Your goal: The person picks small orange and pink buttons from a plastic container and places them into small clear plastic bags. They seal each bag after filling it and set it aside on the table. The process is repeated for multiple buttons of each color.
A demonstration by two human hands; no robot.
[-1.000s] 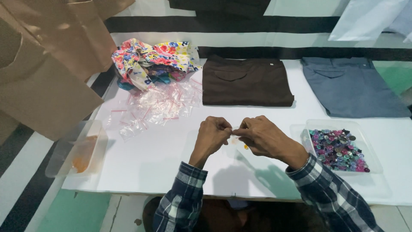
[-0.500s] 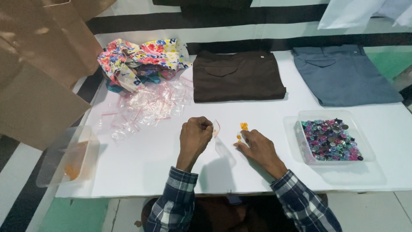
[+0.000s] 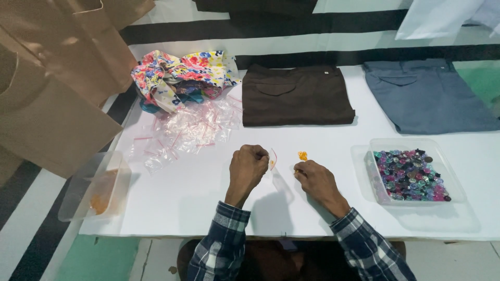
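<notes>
My left hand (image 3: 249,167) is closed around the top of a small clear zip bag (image 3: 278,176) with a red strip, held just above the white table (image 3: 187,198). Something orange shows inside the bag's mouth. My right hand (image 3: 314,179) rests on the table beside the bag, its fingertips pinched together; whether they hold anything is hidden. A few small orange buttons (image 3: 302,155) lie on the table just beyond the right fingers. Both sleeves are blue plaid.
A clear tray of several mixed-colour buttons (image 3: 409,168) sits at the right. A heap of empty clear zip bags (image 3: 187,130) lies left of centre, a floral cloth (image 3: 182,75) behind it. Folded brown trousers (image 3: 296,94) and grey trousers (image 3: 427,93) lie at the back. A clear tub with orange contents (image 3: 96,190) overhangs the left edge.
My hands were together at the bag a second ago. They have parted: the left keeps the bag, the right has dropped to the table near the orange buttons.
</notes>
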